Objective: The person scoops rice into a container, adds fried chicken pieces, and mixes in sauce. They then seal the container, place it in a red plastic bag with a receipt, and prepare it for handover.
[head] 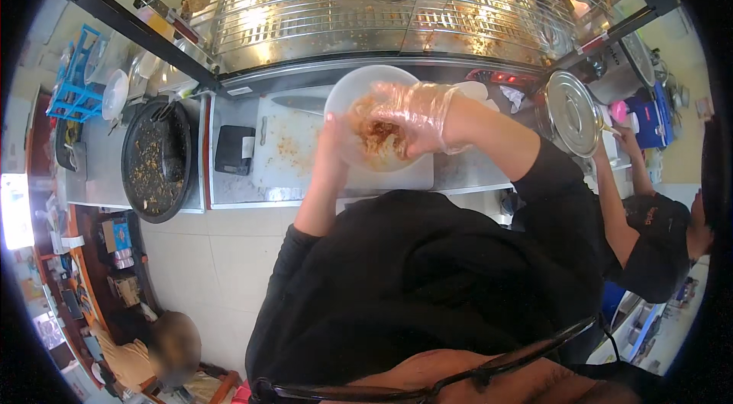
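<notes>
A white translucent plastic bowl (pixel 352 89) is tilted above a white cutting board (pixel 286 169). My left hand (pixel 331 143), bare, grips the bowl's left rim. My right hand (pixel 413 117), in a clear plastic glove, is inside the bowl among shredded food (pixel 381 140) coated with reddish-brown sauce; the food hides some fingertips, and whether they close on any of it is unclear. Behind the bowl a knife (pixel 295 103) lies on the board, its handle hidden. Orange crumbs (pixel 289 146) are scattered over the board's left part.
A black digital scale (pixel 233 149) sits left of the board, and a black oval pan (pixel 156 169) with crumbs farther left. A heated display case (pixel 378 63) with wire racks and fried food stands behind. At right are a lidded steel pot (pixel 572 112) and a co-worker's arms (pixel 618 209). Another person (pixel 129 358) is lower left.
</notes>
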The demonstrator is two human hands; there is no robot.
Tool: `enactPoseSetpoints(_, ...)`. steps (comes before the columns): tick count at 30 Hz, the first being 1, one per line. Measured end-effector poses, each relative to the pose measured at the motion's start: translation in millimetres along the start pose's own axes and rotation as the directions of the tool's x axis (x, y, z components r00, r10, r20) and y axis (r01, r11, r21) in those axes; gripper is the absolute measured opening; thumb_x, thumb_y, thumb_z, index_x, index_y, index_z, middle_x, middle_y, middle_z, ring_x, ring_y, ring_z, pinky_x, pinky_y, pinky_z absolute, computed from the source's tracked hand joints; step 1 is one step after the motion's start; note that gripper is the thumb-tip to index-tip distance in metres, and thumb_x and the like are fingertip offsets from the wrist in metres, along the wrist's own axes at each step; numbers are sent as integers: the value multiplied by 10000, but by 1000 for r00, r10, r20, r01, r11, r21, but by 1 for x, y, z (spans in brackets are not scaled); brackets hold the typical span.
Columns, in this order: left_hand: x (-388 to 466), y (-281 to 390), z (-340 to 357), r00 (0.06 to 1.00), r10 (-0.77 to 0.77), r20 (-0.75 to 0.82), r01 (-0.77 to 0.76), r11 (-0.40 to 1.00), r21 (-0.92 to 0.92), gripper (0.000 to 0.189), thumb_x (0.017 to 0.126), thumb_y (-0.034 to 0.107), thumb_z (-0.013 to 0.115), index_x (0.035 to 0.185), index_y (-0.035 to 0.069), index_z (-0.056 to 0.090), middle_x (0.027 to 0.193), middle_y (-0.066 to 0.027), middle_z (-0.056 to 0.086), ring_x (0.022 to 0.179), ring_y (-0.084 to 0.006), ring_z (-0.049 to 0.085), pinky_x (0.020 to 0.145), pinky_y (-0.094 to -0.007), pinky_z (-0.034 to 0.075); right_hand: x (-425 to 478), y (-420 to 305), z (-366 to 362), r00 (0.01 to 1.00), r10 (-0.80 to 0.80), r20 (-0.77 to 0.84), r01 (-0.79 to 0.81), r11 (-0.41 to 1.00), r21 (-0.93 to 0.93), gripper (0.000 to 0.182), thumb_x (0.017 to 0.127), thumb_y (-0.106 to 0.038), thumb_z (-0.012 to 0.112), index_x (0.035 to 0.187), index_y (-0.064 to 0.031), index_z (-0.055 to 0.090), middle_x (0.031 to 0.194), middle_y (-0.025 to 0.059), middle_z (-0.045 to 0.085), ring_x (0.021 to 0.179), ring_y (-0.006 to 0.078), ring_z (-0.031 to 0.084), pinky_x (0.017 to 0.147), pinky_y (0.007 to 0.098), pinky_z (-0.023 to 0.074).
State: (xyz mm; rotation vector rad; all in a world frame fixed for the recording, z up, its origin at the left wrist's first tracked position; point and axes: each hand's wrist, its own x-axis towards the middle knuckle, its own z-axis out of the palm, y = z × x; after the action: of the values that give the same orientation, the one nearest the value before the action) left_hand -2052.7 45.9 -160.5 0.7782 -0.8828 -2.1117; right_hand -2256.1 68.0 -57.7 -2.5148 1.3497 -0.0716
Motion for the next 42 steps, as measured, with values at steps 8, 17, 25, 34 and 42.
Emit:
enactPoseSetpoints(8,3,0,6,1000,-23,15,23,1000,16,703,965,544,283,1368,-30,328,1327,-187,458,1213,-299,478,1004,-435,403,13,13,45,971,199,134,-211,974,80,630,689,-211,697,1282,-274,496,1272,107,513,1003,346,609,844,415,506)
enactPoseSetpoints(17,14,-3,-14,985,-138,106,132,990,58,741,945,593,295,1331,-33,388,1289,-189,495,1189,-289,501,984,-414,420,25,-15,15,993,30,-114,-30,1000,-1,459,694,-204,690,1136,-193,570,1142,117,569,973,325,611,837,413,496)
enactPoseSetpoints(25,16,-7,-17,993,-103,-65,111,986,127,707,944,593,296,1277,-4,474,1190,-161,573,1116,-265,548,928,-410,452,34,0,34,984,8,179,-35,988,153,437,721,-218,662,1147,-185,568,1125,128,565,1021,345,577,871,427,475)
enactPoseSetpoints(34,20,-12,-22,991,-79,-106,80,997,7,718,942,580,328,1326,-22,407,1272,-154,529,1142,-277,539,937,-400,444,19,12,33,997,-64,39,61,995,74,546,802,-235,623,1320,-233,450,1232,120,504,1102,322,529,907,420,467)
enactPoseSetpoints(42,17,-8,-11,994,-112,-8,111,992,-57,708,941,581,334,1300,-19,449,1245,-159,541,1134,-266,546,940,-392,443,16,18,33,990,73,-117,-3,861,509,546,829,-267,605,1343,-252,423,1189,132,523,1044,340,554,890,402,466)
